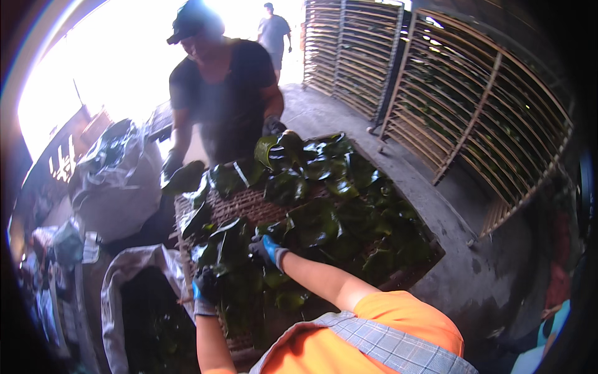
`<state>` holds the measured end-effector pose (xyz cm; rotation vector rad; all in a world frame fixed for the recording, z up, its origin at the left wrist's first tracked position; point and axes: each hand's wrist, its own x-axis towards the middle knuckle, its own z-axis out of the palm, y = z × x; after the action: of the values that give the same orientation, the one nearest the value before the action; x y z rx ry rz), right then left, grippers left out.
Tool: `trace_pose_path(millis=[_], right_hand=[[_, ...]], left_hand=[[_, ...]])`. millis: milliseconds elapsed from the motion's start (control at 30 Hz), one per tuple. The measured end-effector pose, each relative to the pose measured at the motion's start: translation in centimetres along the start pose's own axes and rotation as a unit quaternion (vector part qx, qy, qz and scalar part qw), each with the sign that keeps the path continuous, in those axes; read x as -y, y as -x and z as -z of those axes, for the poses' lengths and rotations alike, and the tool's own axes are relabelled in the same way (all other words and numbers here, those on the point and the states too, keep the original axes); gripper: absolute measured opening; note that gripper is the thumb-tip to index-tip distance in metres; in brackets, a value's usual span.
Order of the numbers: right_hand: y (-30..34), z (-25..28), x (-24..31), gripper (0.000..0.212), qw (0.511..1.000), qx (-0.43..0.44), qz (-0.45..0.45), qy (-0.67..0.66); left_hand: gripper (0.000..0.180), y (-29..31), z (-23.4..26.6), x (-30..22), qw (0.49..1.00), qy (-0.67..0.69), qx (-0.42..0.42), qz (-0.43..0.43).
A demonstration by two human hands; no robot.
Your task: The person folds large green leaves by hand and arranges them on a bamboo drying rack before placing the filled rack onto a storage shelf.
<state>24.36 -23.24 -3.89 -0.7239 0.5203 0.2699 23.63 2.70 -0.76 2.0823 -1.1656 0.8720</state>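
Note:
Large, glossy dark green leaves (317, 218) lie overlapping on a woven slatted tray (252, 206) in front of me. My left hand (205, 292), in a black-and-blue glove, is at the tray's near left edge, its fingers closed on the lower edge of a leaf (229, 244). My right hand (266, 249), gloved alike, reaches in from the right with fingers bent at that leaf's right side. The dark fingertips partly blend into the leaves. Across the tray a person's gloved hands (274, 126) are at the far edge, one beside an upright curled leaf (266, 151).
A large whitish sack (118, 199) stands at the left, and an opened sack (118, 293) with dark leaves sits near my left arm. Tall slatted racks (461, 100) holding green leaves stand at the right on a concrete floor (448, 237). Another person (273, 34) is far behind.

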Motion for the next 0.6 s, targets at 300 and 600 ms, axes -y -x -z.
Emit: trace_pose_path(millis=[300, 600], right_hand=[[9.2, 0.8, 2.0, 0.019, 0.793, -0.004, 0.349, 0.499], [24.4, 6.6, -0.6, 0.027, 0.897, -0.099, 0.264, 0.340]], left_hand=[[0.031, 1.8, -0.2, 0.9, 0.794, 0.381, -0.050, 0.471], [0.028, -1.8, 4.0, -14.3, 0.659, 0.497, -0.201, 0.527]])
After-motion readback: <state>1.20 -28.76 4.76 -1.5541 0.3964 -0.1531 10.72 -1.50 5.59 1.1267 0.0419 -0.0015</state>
